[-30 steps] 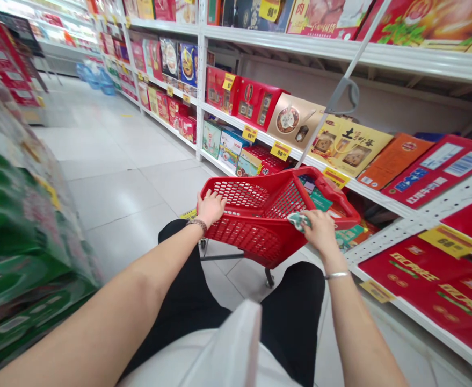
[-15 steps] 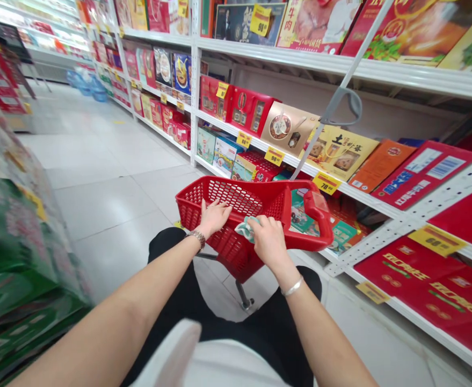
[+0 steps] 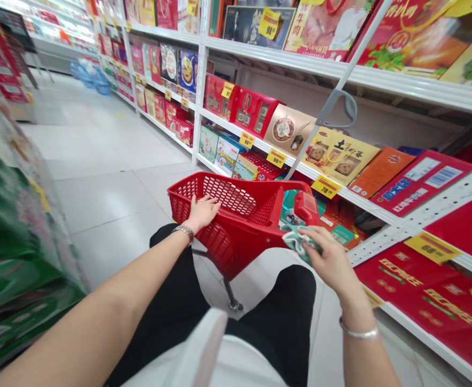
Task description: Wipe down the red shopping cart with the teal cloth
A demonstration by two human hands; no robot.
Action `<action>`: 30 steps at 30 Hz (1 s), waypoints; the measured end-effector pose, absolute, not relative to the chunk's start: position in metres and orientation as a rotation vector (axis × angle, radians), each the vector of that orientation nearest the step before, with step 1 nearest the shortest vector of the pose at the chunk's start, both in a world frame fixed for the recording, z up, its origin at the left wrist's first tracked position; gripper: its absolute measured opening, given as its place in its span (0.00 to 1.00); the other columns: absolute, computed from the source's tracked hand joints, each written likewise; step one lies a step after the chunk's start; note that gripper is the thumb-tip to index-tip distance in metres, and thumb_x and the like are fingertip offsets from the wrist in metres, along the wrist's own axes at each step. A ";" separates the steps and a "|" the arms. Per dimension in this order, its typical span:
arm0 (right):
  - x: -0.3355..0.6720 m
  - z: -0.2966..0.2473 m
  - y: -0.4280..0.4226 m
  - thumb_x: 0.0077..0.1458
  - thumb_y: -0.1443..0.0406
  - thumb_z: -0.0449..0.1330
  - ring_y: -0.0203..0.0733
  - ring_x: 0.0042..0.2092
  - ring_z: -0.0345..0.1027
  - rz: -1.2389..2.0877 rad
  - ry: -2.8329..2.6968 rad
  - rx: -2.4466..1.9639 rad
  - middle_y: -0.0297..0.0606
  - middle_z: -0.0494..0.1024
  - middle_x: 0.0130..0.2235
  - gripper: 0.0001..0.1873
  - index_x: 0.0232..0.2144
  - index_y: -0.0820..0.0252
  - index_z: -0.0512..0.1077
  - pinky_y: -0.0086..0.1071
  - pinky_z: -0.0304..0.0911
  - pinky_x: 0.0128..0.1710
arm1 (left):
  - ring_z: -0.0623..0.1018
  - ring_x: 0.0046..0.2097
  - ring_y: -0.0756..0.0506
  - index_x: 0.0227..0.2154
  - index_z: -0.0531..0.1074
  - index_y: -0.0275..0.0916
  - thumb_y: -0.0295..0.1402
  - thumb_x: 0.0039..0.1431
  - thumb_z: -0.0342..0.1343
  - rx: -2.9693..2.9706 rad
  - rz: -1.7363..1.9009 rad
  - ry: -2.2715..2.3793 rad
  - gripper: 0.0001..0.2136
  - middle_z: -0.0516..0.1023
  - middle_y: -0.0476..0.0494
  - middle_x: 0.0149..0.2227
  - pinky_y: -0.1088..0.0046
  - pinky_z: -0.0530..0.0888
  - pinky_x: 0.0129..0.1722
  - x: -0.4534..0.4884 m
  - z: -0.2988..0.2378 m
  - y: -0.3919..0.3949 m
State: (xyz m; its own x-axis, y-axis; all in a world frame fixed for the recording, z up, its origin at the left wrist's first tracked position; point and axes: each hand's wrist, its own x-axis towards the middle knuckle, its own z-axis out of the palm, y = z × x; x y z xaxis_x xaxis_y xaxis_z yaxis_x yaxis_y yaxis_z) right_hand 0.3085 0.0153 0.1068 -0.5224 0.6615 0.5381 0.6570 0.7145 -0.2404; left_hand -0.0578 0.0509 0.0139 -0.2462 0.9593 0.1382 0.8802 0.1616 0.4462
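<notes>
A red plastic shopping basket on wheels (image 3: 239, 215) stands tilted in front of my legs, its grey pull handle (image 3: 336, 107) rising toward the shelves. My left hand (image 3: 201, 211) rests on the basket's near rim with the fingers curled over the edge. My right hand (image 3: 326, 258) is at the basket's right corner, closed on a crumpled green-and-white cloth (image 3: 298, 240) pressed against the red plastic.
White shelving (image 3: 340, 59) with red, gold and orange gift boxes and yellow price tags runs along the right. Green and red packages (image 3: 14, 242) are stacked on the left. The tiled aisle floor (image 3: 99, 161) stretches ahead between them.
The basket has swung so its right corner faces me. My right hand with the cloth went from the right edge to the near rim, then back out to the right corner. My left hand stays on the rim.
</notes>
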 end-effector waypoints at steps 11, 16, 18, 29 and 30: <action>0.253 0.063 0.042 0.61 0.67 0.54 0.53 0.51 0.63 -0.502 -2.129 -1.200 0.47 0.76 0.45 0.14 0.45 0.60 0.76 0.55 0.50 0.63 | 0.67 0.66 0.38 0.49 0.78 0.47 0.41 0.72 0.34 1.787 0.700 2.320 0.24 0.75 0.43 0.61 0.36 0.47 0.67 -0.010 0.016 0.038; 0.249 0.053 0.060 0.60 0.67 0.54 0.53 0.53 0.61 -0.472 -2.142 -1.175 0.46 0.75 0.46 0.13 0.44 0.57 0.75 0.56 0.46 0.65 | 0.67 0.65 0.35 0.49 0.77 0.49 0.41 0.71 0.37 1.819 0.697 2.288 0.22 0.76 0.43 0.59 0.33 0.49 0.65 0.006 0.018 0.035; 0.246 0.049 0.066 0.59 0.68 0.54 0.53 0.53 0.62 -0.466 -2.154 -1.170 0.45 0.75 0.45 0.13 0.43 0.57 0.75 0.56 0.45 0.65 | 0.66 0.65 0.35 0.49 0.77 0.48 0.41 0.71 0.38 1.833 0.683 2.277 0.21 0.76 0.42 0.59 0.33 0.50 0.64 0.012 0.018 0.035; 0.185 0.007 0.073 0.61 0.72 0.51 0.49 0.49 0.64 -0.263 -2.333 -1.097 0.43 0.75 0.41 0.14 0.39 0.56 0.76 0.53 0.45 0.67 | 0.77 0.54 0.40 0.53 0.73 0.41 0.38 0.71 0.38 1.992 0.576 2.137 0.20 0.79 0.38 0.55 0.56 0.69 0.54 0.047 0.019 0.031; 0.187 0.005 0.073 0.61 0.71 0.51 0.49 0.49 0.64 -0.241 -2.331 -1.082 0.43 0.75 0.41 0.14 0.39 0.56 0.76 0.53 0.45 0.67 | 0.78 0.52 0.41 0.51 0.74 0.42 0.39 0.71 0.38 2.011 0.557 2.118 0.20 0.80 0.40 0.52 0.59 0.70 0.53 0.042 0.019 0.030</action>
State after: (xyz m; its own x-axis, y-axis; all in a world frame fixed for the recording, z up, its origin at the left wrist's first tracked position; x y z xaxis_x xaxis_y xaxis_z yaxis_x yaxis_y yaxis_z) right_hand 0.1865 0.0733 0.0050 -0.5224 0.6498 0.5522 0.7490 0.6592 -0.0671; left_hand 0.0416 0.0304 0.0191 -0.0775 0.9882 0.1325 0.9255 0.0219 0.3781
